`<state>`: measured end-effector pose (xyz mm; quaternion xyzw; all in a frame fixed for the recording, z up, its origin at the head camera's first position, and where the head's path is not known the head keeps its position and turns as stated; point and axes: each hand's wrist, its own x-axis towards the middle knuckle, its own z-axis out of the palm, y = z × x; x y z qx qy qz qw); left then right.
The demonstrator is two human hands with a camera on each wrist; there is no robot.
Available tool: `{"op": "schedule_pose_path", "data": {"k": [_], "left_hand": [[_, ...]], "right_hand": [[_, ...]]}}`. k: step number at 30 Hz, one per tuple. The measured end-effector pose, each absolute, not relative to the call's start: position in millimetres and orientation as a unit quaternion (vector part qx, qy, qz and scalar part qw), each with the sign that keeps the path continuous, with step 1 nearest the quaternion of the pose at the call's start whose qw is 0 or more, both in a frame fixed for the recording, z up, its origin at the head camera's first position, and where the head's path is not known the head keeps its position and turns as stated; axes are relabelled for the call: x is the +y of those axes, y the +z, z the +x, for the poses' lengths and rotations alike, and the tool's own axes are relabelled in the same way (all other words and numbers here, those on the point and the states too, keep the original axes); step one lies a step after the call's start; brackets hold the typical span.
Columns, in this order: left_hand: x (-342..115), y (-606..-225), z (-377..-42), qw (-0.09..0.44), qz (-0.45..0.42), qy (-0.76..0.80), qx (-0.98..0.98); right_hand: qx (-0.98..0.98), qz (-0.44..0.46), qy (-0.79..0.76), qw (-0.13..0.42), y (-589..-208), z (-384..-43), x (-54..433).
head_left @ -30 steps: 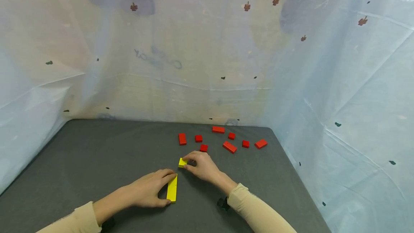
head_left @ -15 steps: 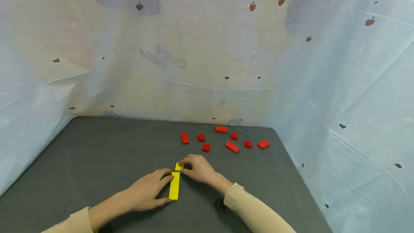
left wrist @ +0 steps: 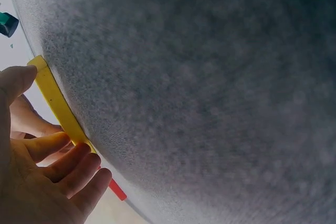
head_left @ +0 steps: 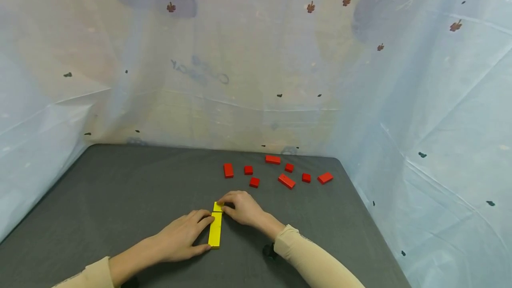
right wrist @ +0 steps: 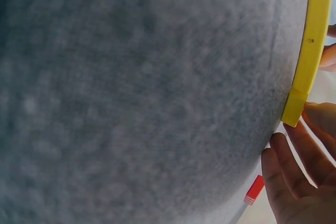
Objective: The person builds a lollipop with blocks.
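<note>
left hand (head_left: 180, 237), spread wide, grips long block (head_left: 215, 231) endwise; right hand (head_left: 242, 208) pinches small block (head_left: 216, 207). likely light, stiff; hold edges.

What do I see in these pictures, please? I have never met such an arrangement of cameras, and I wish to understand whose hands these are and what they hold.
There is no machine here: these are a person's two bare hands. The wide picture comes from a camera on the head, looking forward and down. The two close, tilted pictures come from cameras worn on the wrists, one for each hand.

On the dark table eight red blocks lie scattered toward the back. Nearer to the person, the left hand holds the long yellow block. The right hand pinches the small yellow block at its far end, so the two yellow pieces form one line. Behind the table hangs a pale sheet.
</note>
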<state>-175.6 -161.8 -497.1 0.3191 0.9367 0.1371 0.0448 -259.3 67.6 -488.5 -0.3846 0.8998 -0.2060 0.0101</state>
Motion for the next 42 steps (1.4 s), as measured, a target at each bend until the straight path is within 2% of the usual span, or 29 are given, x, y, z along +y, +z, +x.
{"op": "schedule_pose_path", "data": {"k": [34,39,42], "left_hand": [[-162.7,-497.7,-174.1,0.036,0.326,0.145,0.933],[-161.4,-497.6,-174.7,0.03,0.325,0.154,0.933],[-161.5,-496.4,-175.6,0.028,0.323,0.152,0.934]], "right_hand": [[0.888,-0.407,-0.214,-0.012,-487.6,-252.1,67.0],[0.889,-0.372,-0.266,0.0,-482.2,-254.4,79.8],[0.891,-0.339,-0.301,-0.012,-475.8,-260.9,93.6]]}}
